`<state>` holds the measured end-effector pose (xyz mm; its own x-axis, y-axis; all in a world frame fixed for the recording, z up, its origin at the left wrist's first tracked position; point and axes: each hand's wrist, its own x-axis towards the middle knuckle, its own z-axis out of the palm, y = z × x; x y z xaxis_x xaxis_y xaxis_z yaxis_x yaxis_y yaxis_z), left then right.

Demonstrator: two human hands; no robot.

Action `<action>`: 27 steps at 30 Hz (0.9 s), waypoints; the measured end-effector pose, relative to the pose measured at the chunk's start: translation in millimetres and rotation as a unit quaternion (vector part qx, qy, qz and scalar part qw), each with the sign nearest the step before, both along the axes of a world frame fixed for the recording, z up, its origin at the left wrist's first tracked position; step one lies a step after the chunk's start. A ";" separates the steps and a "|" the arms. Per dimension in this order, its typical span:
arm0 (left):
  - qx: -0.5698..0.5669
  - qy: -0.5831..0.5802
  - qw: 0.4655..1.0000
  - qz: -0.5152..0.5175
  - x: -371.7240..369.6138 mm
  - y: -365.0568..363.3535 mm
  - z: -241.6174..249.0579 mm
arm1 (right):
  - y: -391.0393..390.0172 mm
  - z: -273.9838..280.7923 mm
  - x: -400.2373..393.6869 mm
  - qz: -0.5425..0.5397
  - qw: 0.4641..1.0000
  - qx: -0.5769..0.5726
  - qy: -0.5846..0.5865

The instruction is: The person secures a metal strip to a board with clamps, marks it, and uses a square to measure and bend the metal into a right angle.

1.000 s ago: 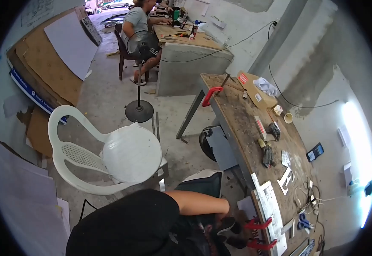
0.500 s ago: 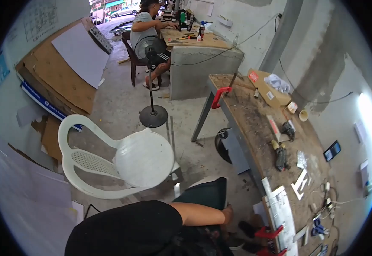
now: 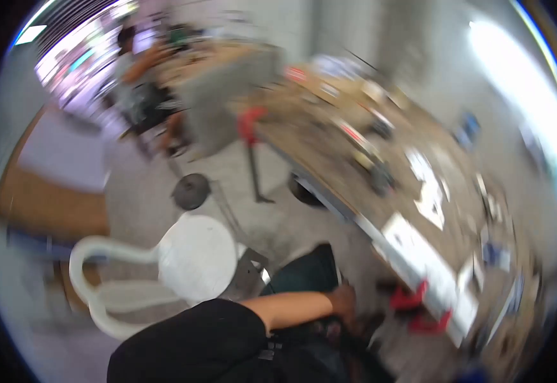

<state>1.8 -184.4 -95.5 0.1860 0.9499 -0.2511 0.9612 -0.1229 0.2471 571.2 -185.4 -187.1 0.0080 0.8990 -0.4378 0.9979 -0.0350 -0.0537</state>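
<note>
My left arm in a black sleeve reaches across the lower middle of the head view. At its end my left hand (image 3: pixel 343 300) is smeared by motion, and I cannot tell what its fingers do. It is close to a dark green surface (image 3: pixel 305 273), beside the near edge of the workbench (image 3: pixel 310 137). On the bench, to the right of that hand, lies a long white strip (image 3: pixel 426 276). Two red clamps (image 3: pixel 410 297) sit along the bench edge by the strip. My right hand does not show.
A white plastic chair (image 3: pixel 198 255) stands at the left, with a round fan base (image 3: pixel 191 191) behind it. Cordless drills (image 3: pixel 380 177) and white cut pieces (image 3: pixel 426 191) lie on the bench. Another person (image 3: pixel 135 83) sits at a far table. Cardboard (image 3: pixel 48 191) leans on the left wall.
The view has swung right and blurred, so the bench and far table appear further left. My left hand shows slightly higher, still beside the bench.
</note>
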 end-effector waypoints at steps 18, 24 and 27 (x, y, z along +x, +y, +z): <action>0.004 0.057 0.982 -0.178 32.5 23.0 44.8 | -48.0 188.1 -120.3 -0.231 0.856 0.407 0.219; 0.026 -0.015 0.990 -0.136 21.7 -8.0 54.3 | 58.6 330.7 -182.8 0.039 0.751 0.534 0.386; 0.019 -0.078 0.990 -0.114 15.9 -30.3 71.2 | 140.7 353.1 -206.5 0.111 0.758 0.552 0.331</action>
<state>17.8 -214.7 -24.3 0.4305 0.8871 -0.1664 0.8578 -0.3447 0.3814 364.7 -44.7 166.1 -0.0900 0.6676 0.7390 0.7147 0.5601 -0.4190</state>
